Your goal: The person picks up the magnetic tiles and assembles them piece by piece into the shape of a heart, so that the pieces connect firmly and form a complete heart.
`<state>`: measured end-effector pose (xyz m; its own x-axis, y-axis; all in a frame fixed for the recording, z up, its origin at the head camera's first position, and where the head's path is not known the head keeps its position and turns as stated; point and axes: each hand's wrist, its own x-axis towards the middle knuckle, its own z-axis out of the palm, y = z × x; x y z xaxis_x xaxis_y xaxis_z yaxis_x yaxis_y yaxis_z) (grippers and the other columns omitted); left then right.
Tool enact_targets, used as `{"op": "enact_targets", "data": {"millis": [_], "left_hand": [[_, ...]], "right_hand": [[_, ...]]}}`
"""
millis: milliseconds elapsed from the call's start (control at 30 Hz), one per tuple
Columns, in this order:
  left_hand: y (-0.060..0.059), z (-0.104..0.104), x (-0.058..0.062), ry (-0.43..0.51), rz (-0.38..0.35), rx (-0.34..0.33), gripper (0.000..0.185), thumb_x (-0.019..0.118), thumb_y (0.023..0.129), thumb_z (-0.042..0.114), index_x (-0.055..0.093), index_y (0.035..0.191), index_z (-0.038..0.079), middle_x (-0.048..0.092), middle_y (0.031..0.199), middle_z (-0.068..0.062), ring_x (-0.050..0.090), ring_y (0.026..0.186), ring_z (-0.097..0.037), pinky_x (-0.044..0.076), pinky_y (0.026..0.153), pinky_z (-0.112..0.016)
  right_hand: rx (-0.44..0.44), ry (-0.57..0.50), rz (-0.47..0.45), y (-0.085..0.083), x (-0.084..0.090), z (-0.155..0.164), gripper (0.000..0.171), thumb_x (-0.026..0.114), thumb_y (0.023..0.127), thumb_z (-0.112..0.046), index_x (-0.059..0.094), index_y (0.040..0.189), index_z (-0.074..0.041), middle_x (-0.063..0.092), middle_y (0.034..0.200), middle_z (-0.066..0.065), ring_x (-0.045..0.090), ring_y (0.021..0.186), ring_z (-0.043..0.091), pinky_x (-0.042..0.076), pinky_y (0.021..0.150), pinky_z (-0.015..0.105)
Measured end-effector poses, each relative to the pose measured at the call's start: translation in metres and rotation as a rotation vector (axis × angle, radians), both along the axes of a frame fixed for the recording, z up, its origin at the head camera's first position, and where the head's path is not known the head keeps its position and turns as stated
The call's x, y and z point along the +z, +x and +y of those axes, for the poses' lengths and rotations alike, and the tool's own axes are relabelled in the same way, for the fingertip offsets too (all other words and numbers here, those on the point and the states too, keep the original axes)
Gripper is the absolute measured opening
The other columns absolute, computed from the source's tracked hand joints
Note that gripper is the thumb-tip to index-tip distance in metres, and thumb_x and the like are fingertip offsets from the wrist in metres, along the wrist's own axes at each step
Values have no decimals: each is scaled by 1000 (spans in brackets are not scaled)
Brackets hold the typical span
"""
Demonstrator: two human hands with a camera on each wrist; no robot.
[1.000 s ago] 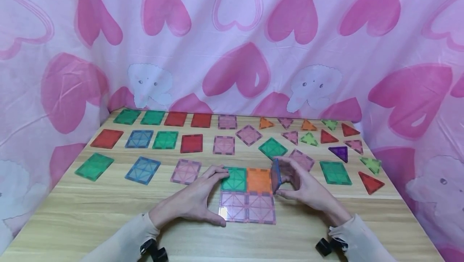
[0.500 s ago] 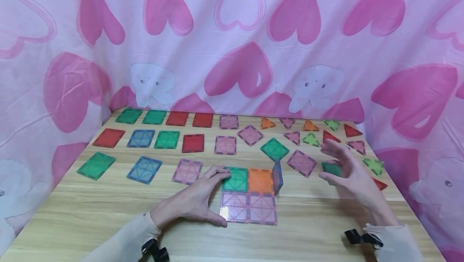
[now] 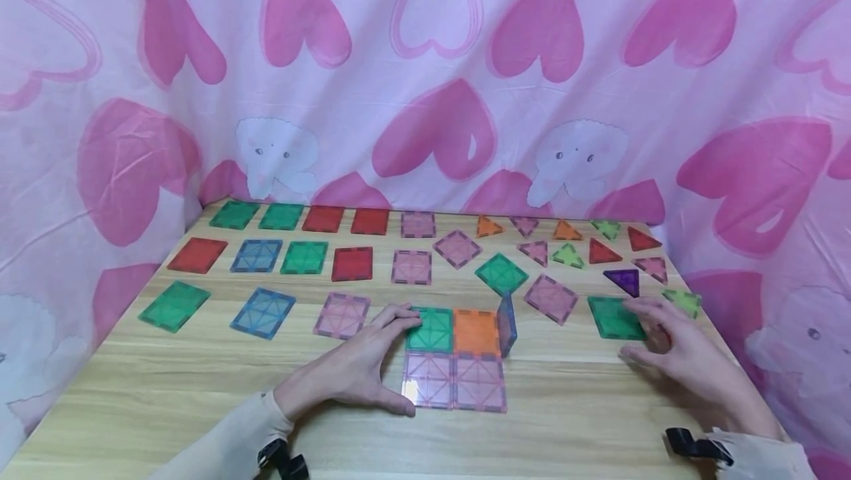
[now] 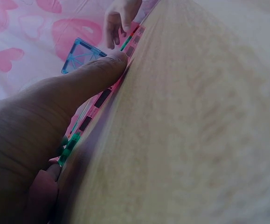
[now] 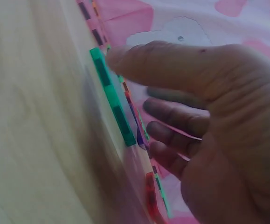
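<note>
While left hand (image 3: 357,366) touches joined tiles (image 3: 480,380), right hand (image 3: 688,358) gapes by green tile (image 3: 609,317)

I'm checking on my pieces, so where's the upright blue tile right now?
In the head view, the upright blue tile stands just right of centre, along the right edge of the flat orange tile, with a pink tile farther right.

Red triangle (image 5: 151,198) mostly covered

In the head view, the right grip (image 3: 681,340) hides most of it and overlaps the green tile (image 3: 613,320); contact cannot be told. The left grip (image 3: 362,358) covers part of the tile block's (image 3: 454,359) left side. Both sleeves (image 3: 229,439) run off the bottom edge. The blurred right wrist view crops a pink tile (image 5: 92,24) at the top.
</note>
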<state>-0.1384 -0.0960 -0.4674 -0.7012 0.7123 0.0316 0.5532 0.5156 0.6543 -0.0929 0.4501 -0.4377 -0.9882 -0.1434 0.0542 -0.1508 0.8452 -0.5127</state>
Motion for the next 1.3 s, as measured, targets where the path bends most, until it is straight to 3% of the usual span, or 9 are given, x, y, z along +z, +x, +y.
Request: {"op": "enact_targets", "data": {"millis": [100, 167, 367, 533, 667, 800, 933, 1100, 1300], "left_hand": [[0, 0, 0, -5, -1, 2, 126, 94, 72, 76, 40, 172, 21, 31, 177, 2, 31, 165, -25, 35, 130, -56], [0, 0, 0, -5, -1, 1, 126, 94, 72, 76, 40, 172, 21, 31, 177, 2, 31, 165, -25, 35, 130, -56], [-1, -1, 1, 9, 1, -8, 125, 93, 73, 76, 42, 171, 18, 32, 177, -1, 33, 165, -28, 36, 130, -57], [-1, -1, 0, 7, -7, -10, 125, 93, 73, 76, 42, 171, 19, 32, 176, 0, 33, 164, -27, 36, 130, -57], [-1, -1, 0, 4, -12, -8, 124, 94, 73, 75, 41, 171, 20, 32, 177, 1, 33, 164, -25, 35, 130, -56], [-1, -1, 0, 9, 0, -9, 125, 93, 73, 76, 41, 171, 19, 32, 176, 0, 34, 164, -27, 36, 130, -56], [-1, -2, 0, 13, 13, -13, 125, 93, 74, 76, 42, 171, 17, 33, 176, -2, 35, 163, -29, 37, 129, -58], [-1, -1, 2, 13, 0, -10, 124, 94, 73, 75, 42, 171, 18, 33, 176, 0, 35, 163, -27, 37, 129, -57], [-2, 0, 0, 12, 4, -11, 124, 95, 73, 75, 42, 170, 18, 34, 175, 0, 35, 163, -26, 36, 130, -55]], "right_hand": [[73, 81, 66, -2, 0, -4, 66, 98, 87, -28, 72, 143, -4, 53, 157, 23, 47, 139, 46, 42, 108, 25], [91, 114, 103, -1, 0, -6, 55, 99, 85, -25, 79, 133, -9, 56, 157, 22, 50, 133, 36, 36, 93, 12], [85, 93, 90, 0, 0, -12, 39, 103, 80, -20, 80, 111, -21, 66, 145, 19, 55, 103, 16, 52, 79, 22], [62, 83, 84, 4, 4, -20, 71, 106, 76, -34, 74, 136, -11, 71, 133, 13, 68, 103, 17, 57, 85, 22], [109, -135, 81, 9, 7, -37, 81, 101, 84, -20, 63, 154, -7, 70, 131, 9, 68, 101, 11, 57, 86, 17], [248, -437, 14, 14, 5, -60, 79, 93, 86, 4, 57, 156, -1, 69, 127, 10, 75, 97, 17, 65, 82, 29], [395, -593, -80, 18, -2, -87, 78, 93, 82, 9, 56, 151, 4, 66, 138, 20, 79, 106, 29, 68, 85, 40], [509, -660, -128, 22, -8, -118, 82, 95, 81, 8, 52, 150, 6, 58, 146, 31, 71, 128, 32, 63, 103, 39], [522, -634, -136, 29, -15, -137, 80, 95, 85, -1, 48, 151, -1, 59, 146, 25, 69, 133, 36, 55, 112, 29]]}}
